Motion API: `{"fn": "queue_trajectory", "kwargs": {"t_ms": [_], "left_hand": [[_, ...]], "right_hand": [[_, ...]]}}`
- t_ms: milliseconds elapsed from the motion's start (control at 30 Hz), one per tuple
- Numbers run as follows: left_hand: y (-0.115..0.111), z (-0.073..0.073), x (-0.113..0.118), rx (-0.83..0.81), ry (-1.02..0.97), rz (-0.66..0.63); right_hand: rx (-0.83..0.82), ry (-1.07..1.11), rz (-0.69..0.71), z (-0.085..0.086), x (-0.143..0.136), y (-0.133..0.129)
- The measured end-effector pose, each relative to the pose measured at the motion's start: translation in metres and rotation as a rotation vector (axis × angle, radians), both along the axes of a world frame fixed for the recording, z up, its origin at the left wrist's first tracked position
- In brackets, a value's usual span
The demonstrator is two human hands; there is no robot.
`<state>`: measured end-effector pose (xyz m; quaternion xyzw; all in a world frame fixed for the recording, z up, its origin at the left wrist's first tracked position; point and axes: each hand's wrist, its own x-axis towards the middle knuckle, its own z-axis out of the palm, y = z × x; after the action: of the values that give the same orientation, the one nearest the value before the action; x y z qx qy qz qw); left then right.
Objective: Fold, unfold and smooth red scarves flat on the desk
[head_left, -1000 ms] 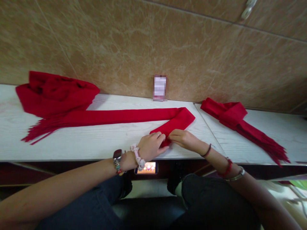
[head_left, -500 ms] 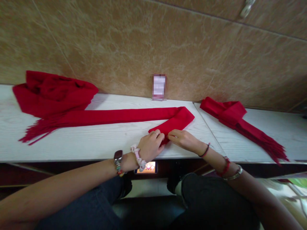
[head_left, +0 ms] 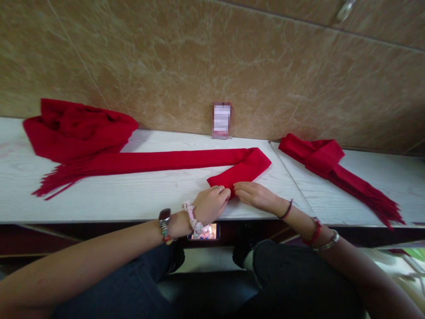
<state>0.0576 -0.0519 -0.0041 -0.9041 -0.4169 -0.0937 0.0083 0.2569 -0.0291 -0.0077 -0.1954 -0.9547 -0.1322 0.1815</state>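
Note:
A long red scarf lies across the white table, its fringe at the left and its right part turned back diagonally towards me. At the near end of that fold, my left hand pinches the cloth with bent fingers. Close beside it on the right, my right hand has its fingers pressed together on the same end. The fingertips of both hands nearly meet and hide the edge of the cloth. Another red scarf, folded over itself, rests at the right with its fringe towards the near edge.
A bunched red cloth sits at the back left, touching the fringed end. A small blurred card or box stands against the brown marbled wall. Below the front edge of the white table is a lit phone.
Both hands remain at the folded end. My left hand's fingers have curled more tightly, and the cloth's near tip is now less visible. The whole view has shifted slightly.

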Motion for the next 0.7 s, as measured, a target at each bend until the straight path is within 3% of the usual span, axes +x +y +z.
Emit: {"fn": "queue_trajectory", "kwargs": {"t_ms": [267,467,700], "left_hand": [[0.0003,0.0041,-0.0017,-0.065,-0.014,-0.06],[-0.0024,0.0095,-0.0058,-0.004,0.01,0.137],[-0.003,0.0069,0.0004,0.026,0.101,0.099]], "right_hand": [[0.018,0.04,0.008,-0.0052,-0.0005,0.0027],[0.075,0.093,0.016,-0.0061,-0.0014,0.0036],[0.161,0.042,-0.049,-0.0056,-0.0074,0.0032]]}}
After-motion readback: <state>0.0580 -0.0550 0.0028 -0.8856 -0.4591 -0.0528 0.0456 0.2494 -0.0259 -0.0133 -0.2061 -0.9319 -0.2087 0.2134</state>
